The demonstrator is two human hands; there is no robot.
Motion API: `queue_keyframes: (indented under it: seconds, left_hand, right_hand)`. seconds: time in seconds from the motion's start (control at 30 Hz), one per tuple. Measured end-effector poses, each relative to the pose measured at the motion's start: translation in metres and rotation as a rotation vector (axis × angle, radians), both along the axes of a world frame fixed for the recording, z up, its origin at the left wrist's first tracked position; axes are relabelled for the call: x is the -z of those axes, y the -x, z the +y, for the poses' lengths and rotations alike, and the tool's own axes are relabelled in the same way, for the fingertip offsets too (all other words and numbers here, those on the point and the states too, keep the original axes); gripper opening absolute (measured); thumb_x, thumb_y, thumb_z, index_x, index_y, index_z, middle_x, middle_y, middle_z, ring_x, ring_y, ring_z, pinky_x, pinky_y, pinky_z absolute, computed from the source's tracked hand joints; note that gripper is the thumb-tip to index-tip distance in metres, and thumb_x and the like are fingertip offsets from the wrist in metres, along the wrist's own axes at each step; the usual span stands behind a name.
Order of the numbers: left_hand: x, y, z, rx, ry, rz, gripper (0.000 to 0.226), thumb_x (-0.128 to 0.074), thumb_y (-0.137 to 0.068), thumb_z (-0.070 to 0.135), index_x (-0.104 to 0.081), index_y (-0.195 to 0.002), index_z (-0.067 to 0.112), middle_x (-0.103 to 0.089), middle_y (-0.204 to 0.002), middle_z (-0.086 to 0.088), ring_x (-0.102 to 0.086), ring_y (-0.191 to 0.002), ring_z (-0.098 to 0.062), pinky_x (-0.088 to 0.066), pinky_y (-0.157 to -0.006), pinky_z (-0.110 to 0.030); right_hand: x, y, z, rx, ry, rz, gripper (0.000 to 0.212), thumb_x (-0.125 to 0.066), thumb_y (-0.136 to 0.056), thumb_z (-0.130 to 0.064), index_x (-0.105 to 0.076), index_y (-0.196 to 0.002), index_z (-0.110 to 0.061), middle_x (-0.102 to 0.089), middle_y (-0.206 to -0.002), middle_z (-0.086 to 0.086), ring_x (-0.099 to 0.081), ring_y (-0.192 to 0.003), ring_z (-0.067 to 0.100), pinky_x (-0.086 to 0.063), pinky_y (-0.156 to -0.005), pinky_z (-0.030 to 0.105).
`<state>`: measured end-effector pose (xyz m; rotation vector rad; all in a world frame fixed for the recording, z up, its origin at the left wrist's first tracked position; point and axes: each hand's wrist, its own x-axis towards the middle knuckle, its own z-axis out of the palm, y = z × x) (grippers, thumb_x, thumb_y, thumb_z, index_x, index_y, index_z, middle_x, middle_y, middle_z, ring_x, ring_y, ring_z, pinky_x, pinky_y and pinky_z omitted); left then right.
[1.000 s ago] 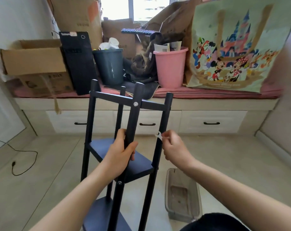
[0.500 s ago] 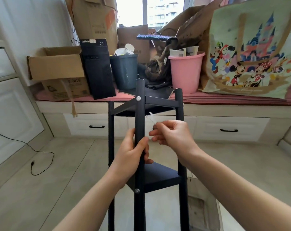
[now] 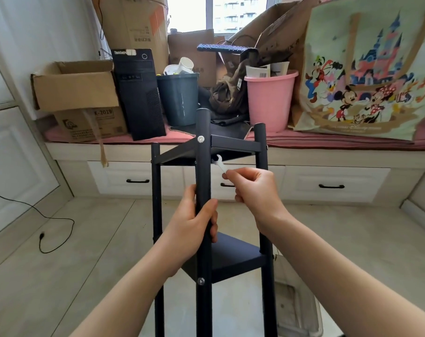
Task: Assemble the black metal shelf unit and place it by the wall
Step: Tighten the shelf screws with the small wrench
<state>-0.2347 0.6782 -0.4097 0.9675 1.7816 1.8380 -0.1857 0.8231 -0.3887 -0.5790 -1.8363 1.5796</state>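
Observation:
The black metal shelf unit (image 3: 233,147) stands upright in front of me, with a top shelf, a lower shelf (image 3: 235,256) and round posts. My left hand (image 3: 194,224) grips the nearest post (image 3: 203,171) at mid height. My right hand (image 3: 254,188) pinches a small white wrench (image 3: 220,164) whose open jaw sits just under the top shelf, right beside that post. Silver screw heads show on the post at both shelf levels.
A window bench (image 3: 304,152) with drawers runs behind, loaded with cardboard boxes (image 3: 77,86), a black PC tower (image 3: 138,93), a grey bin (image 3: 180,98), a pink bucket (image 3: 270,98) and a cartoon-print bag (image 3: 367,76). A clear plastic tray (image 3: 296,310) lies on the floor right of the shelf; a cable (image 3: 48,224) trails left.
The shelf unit has turned and stands straighter before me. My right hand has carried the wrench from the right-hand post up under the top shelf by the near post.

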Motion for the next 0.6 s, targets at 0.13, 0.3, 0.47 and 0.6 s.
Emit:
queue_keyframes:
  seconds: [0.13, 0.3, 0.47, 0.6]
  left_hand:
    - [-0.002, -0.001, -0.002, 0.0, 0.004, -0.003, 0.012, -0.049, -0.104, 0.021, -0.047, -0.115, 0.017, -0.055, -0.069, -0.001, -0.054, -0.059, -0.019, -0.054, -0.058, -0.03]
    - [-0.001, -0.003, -0.001, -0.006, 0.015, 0.003, 0.012, -0.05, -0.104, 0.019, -0.047, -0.116, 0.018, -0.055, -0.07, -0.002, -0.053, -0.058, -0.019, -0.055, -0.058, -0.033]
    - [-0.002, -0.003, 0.0, -0.002, 0.03, -0.006, 0.014, -0.05, -0.104, 0.019, -0.047, -0.117, 0.02, -0.054, -0.072, -0.003, -0.054, -0.058, -0.018, -0.055, -0.059, -0.034]
    - [-0.003, -0.001, 0.0, -0.007, 0.042, -0.008, 0.016, -0.051, -0.104, 0.019, -0.047, -0.119, 0.021, -0.055, -0.073, -0.004, -0.055, -0.058, -0.017, -0.056, -0.059, -0.031]
  right_hand:
    - [0.001, 0.004, -0.001, 0.006, 0.011, 0.058, 0.011, -0.068, -0.088, -0.023, -0.076, -0.082, -0.019, -0.059, -0.053, -0.013, -0.053, -0.055, 0.004, -0.044, -0.065, 0.029]
    - [-0.001, 0.007, -0.006, -0.009, 0.014, 0.152, 0.013, -0.064, -0.094, -0.019, -0.075, -0.088, -0.016, -0.071, -0.065, -0.003, -0.058, -0.056, 0.002, -0.045, -0.058, 0.017]
    - [-0.001, 0.01, -0.014, 0.004, 0.03, 0.231, 0.01, -0.065, -0.094, -0.02, -0.075, -0.09, -0.02, -0.074, -0.074, -0.005, -0.06, -0.059, -0.002, -0.046, -0.059, 0.011]
    - [0.0, 0.012, -0.015, 0.017, 0.059, 0.248, 0.01, -0.068, -0.092, -0.019, -0.076, -0.089, -0.024, -0.073, -0.075, -0.011, -0.063, -0.067, -0.005, -0.048, -0.065, 0.013]
